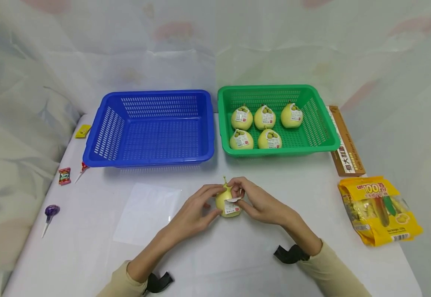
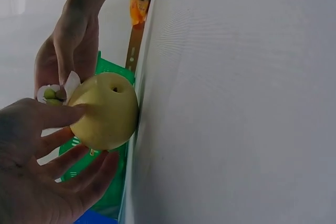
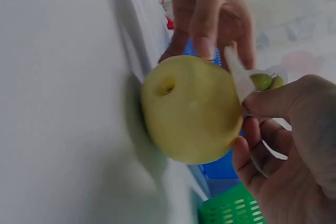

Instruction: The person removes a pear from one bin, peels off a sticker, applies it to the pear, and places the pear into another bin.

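A yellow-green pear (image 1: 226, 199) stands on the white table (image 1: 89, 255) in front of me. My left hand (image 1: 205, 205) grips it from the left, fingers and thumb curled round its side (image 2: 105, 111). From the right, my right hand (image 1: 247, 198) pinches a white fruit sticker (image 1: 232, 205) that lies partly on the pear's front; in the right wrist view the sticker (image 3: 247, 80) stands off the pear (image 3: 189, 108) between thumb and finger. Behind, a green basket (image 1: 278, 152) holds several stickered pears (image 1: 242, 118). The blue basket (image 1: 148, 159) beside it has nothing in it.
A clear plastic sheet (image 1: 146, 212) lies left of the hands. A purple lollipop (image 1: 51, 211), a small red candy (image 1: 65, 176) and a yellow packet (image 1: 83, 131) sit along the left edge. At the right are a yellow snack bag (image 1: 379, 210) and a brown box (image 1: 345, 142).
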Available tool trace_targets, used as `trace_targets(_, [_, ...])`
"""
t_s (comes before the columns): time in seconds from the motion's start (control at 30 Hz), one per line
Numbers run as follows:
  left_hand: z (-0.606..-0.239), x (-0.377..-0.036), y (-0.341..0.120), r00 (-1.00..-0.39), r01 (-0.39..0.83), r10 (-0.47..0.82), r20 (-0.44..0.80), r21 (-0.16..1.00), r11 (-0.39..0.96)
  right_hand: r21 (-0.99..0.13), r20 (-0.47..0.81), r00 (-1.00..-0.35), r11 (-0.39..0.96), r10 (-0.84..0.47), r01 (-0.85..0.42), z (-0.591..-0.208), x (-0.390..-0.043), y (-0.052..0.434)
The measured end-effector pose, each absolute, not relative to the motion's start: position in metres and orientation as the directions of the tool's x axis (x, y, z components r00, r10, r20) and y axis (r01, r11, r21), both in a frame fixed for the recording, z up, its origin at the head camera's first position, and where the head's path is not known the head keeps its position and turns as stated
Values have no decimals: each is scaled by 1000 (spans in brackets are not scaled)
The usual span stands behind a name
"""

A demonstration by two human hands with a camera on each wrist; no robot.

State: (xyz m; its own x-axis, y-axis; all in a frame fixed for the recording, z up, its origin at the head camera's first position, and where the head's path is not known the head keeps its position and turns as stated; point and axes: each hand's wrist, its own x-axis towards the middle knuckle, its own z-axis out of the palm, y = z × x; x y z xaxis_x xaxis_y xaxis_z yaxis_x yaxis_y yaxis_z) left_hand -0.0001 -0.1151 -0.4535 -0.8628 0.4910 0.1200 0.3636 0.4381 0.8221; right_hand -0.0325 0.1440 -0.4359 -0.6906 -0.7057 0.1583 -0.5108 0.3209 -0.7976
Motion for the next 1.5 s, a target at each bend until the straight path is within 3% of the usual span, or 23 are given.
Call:
trace_targets(0.27, [-451, -4, -106, -884, 272, 465, 52, 865, 421, -807, 187, -731, 321, -657, -495, -444, -28, 146])
trace_targets(0.5, [-456, -8, -102, -869, 320, 486, 91, 852, 414, -872, 153, -744, 265, -651, -411, -454, -32, 151])
trace_targets(0.7, [-458, -9, -100, -867, 313, 491, 92, 866, 391, -955, 78, -843, 204, -532, -217, -457, -37, 141])
trace_targets(0.9, [-456, -7, -100, -874, 306, 479, 76, 853, 423, -956, 53, -919, 246, -392, -160, -461, -35, 129])
trace_targets(1.2, [-454, -7, -102, -888, 308, 444, 116, 869, 388, -974, 41, -888, 179, -459, -138, -468, -31, 136])
trace_targets(1.4, [-455, -12, -101, -876, 294, 476, 80, 870, 395, -980, -28, -940, 193, -339, -40, -472, -29, 134])
trace_targets(1.5, [-455, -13, -102, -873, 280, 486, 36, 854, 439, -966, -1, -945, 244, -328, -83, -474, -24, 132])
